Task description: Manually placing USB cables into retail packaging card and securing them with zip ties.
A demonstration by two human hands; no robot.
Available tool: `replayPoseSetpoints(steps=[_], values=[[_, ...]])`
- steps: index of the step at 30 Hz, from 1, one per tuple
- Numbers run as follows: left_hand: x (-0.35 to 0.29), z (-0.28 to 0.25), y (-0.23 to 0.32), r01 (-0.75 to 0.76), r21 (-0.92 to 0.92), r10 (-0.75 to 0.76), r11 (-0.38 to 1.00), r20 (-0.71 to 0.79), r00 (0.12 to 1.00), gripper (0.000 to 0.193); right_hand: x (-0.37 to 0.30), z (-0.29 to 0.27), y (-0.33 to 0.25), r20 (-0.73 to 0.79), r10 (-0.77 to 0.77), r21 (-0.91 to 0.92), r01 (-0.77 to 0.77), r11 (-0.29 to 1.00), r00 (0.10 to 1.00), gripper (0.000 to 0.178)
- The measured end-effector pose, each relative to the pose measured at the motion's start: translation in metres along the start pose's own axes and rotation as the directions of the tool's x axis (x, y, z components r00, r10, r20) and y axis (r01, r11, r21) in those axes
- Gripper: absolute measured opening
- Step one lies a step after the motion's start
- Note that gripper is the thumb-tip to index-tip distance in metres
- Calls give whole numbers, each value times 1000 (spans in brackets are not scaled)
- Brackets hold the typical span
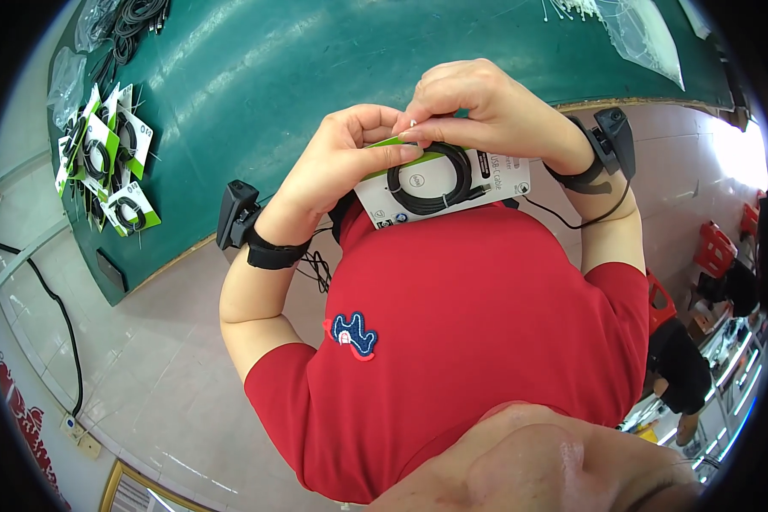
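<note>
A white and green packaging card [380, 200] stands tilted in front of my chest, at the near edge of the table. A coiled black cable [429, 205] is fixed to its front. My left hand [356, 147] is closed on the card's top edge, its thumb lying across the front. Above the same edge, my right hand [476, 104] pinches a small white plastic piece [413, 124], mostly hidden by the fingers. Both hands' fingertips meet at the card's top.
Several carded cables [102, 162] lie piled on the green table [256, 77] at the left. Behind them are loose black cables [132, 30] and clear bags [66, 81]. A clear bag [644, 38] with thin white plastic strands [567, 8] lies far right. Red chairs [715, 247] stand farther right.
</note>
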State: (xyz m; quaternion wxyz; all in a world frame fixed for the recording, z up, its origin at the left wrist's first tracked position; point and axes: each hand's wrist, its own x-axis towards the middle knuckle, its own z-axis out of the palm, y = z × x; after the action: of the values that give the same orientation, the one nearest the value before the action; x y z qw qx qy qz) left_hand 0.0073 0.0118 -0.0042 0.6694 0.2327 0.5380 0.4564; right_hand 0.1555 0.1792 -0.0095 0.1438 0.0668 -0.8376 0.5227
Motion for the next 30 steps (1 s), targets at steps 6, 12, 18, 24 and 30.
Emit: replayPoseSetpoints(steps=[6, 12, 18, 24, 30], values=[[-1, 0, -1, -31, -4, 31, 1000, 8, 999, 26, -8, 1, -16, -9, -96, -143, 94, 985, 995, 8], [0, -1, -5, -35, 48, 37, 998, -32, 999, 25, -21, -4, -26, 31, 37, -69, -35, 997, 999, 14], [3, -1, -5, 44, 23, -43, 999, -21, 999, 28, -30, -6, -17, 69, 267, 250, -276, 928, 961, 19], [6, -7, -11, 139, -34, -140, 990, -30, 990, 28, -39, -4, -18, 171, 543, 430, -558, 710, 822, 15], [8, -4, -14, 146, -18, -146, 989, -65, 987, 29, -42, -6, -15, 289, 649, 286, -710, 643, 704, 11]])
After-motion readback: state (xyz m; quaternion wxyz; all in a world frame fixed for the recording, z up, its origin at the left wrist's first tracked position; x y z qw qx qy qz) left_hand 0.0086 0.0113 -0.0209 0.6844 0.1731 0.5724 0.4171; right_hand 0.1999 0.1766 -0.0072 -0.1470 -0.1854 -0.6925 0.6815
